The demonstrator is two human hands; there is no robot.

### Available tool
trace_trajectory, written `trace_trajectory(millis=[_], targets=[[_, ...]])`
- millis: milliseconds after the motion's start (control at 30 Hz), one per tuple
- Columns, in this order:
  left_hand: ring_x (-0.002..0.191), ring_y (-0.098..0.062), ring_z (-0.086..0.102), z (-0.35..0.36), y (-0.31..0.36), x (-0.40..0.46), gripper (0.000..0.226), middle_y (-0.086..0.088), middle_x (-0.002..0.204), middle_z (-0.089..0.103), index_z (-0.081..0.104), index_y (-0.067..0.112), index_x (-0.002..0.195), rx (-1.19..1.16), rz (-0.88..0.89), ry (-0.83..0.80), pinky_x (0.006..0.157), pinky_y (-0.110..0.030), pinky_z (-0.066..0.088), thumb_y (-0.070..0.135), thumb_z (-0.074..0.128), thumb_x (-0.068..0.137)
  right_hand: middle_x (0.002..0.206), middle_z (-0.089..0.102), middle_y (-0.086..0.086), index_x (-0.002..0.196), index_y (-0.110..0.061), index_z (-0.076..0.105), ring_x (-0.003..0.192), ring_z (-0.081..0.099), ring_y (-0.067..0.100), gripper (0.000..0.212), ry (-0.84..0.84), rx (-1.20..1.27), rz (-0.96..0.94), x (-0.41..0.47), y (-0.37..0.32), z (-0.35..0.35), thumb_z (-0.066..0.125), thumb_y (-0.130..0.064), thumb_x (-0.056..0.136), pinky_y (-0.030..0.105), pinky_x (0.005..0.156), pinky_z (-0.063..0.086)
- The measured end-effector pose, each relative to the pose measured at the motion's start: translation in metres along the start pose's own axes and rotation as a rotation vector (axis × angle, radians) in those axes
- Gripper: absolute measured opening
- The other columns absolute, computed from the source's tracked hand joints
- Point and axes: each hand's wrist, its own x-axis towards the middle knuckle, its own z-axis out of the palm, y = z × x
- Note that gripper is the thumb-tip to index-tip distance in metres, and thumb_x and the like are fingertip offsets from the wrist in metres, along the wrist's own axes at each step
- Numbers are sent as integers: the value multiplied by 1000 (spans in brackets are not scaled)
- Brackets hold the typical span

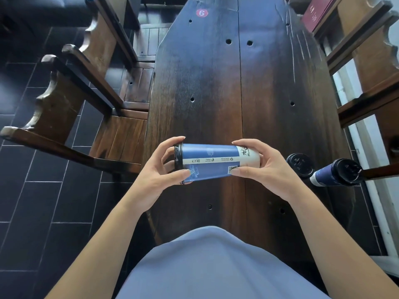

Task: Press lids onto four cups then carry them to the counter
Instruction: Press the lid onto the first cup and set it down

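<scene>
Fingers (172, 145) of both hands hold lidded cup (213, 162) sideways above table (216, 83).

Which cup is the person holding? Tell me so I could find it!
Look at the long dark wooden table. Above its near end, both hands hold a blue paper cup sideways, black lid pointing left. The other lidded cups stand upright at the right edge.

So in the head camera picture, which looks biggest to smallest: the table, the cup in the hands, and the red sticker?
1. The table, by far.
2. The held cup, lying sideways between both hands.
3. The red sticker, though it sits farthest from the camera.
</scene>
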Motion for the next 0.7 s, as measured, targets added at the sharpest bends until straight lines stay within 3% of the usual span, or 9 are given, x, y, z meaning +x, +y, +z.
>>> trace_trajectory(millis=[100, 300, 400, 500, 600, 700], targets=[[132, -27, 60, 4, 8, -6, 76, 7, 141, 61, 59, 43, 144, 69, 70, -13, 98, -45, 61, 26, 90, 77, 122, 63, -3, 131, -31, 62, 121, 62, 23, 58, 0, -5, -10, -4, -5, 1, 84, -29, 78, 40, 85, 63], [120, -23, 66, 8, 18, -15, 65, 5, 130, 66, 65, 35, 135, 99, 97, 9, 86, -42, 65, 27, 91, 76, 114, 65, -13, 127, -34, 64, 118, 63, 17, 57, 20, 29, -12, -13, -12, 7, 85, -34, 74, 35, 84, 63], [124, -28, 65, 9, 20, -18, 62, 3, 127, 66, 66, 38, 133, 70, 65, 38, 84, -51, 66, 32, 89, 75, 116, 64, -16, 130, -32, 60, 123, 59, 16, 59, 35, 52, -48, -20, -14, 8, 83, -31, 76, 31, 83, 62], [129, -40, 63, 9, 20, -21, 66, -3, 130, 66, 66, 39, 134, -1, 20, 54, 78, -56, 66, 41, 93, 74, 122, 66, -9, 134, -23, 58, 124, 60, 16, 60, 12, 94, -113, -26, -18, 6, 82, -17, 79, 28, 85, 60], [129, -42, 64, 9, 22, -24, 78, -5, 131, 66, 66, 39, 135, -46, -13, 46, 76, -55, 67, 52, 99, 65, 124, 66, -4, 133, -19, 59, 126, 59, 20, 57, -1, 104, -153, -30, -21, 5, 81, -14, 81, 30, 86, 60], [133, -36, 62, 9, 24, -26, 77, -1, 136, 66, 65, 40, 139, -38, 31, 26, 86, -55, 65, 40, 98, 69, 125, 65, -4, 131, -18, 59, 129, 57, 23, 55, 10, 95, -183, -33, -22, 5, 81, -16, 81, 34, 87, 61]])
